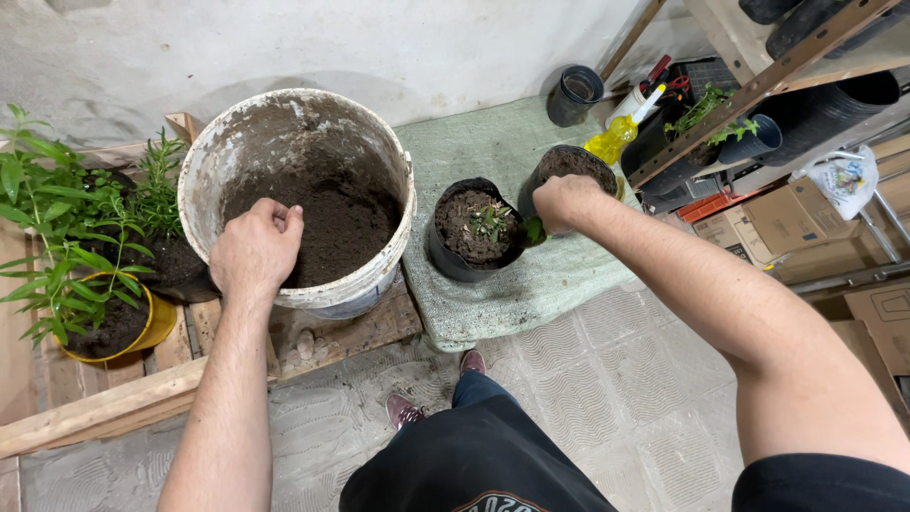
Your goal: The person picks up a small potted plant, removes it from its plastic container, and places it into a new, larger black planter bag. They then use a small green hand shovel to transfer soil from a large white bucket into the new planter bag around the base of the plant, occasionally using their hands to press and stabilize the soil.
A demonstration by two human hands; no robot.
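My left hand (254, 248) is curled into a loose fist over the dark soil inside a large white bucket (389, 161), fingers closed on soil. My right hand (563, 201) reaches out to a black grow bag (453, 261) filled with soil and a small green seedling, and grips a green leaf or stem at the bag's right rim. A second black soil-filled pot (573, 163) stands just behind that hand. Both bags rest on a green cloth (493, 128).
Leafy plants in a yellow pot (156, 327) and a dark pot stand left on a wooden pallet (104, 408). A yellow spray bottle (612, 138), black cup (574, 95), stacked pots, wooden shelf frame (758, 85) and cardboard boxes (806, 223) crowd the right. My shoes (406, 410) stand on tiled floor.
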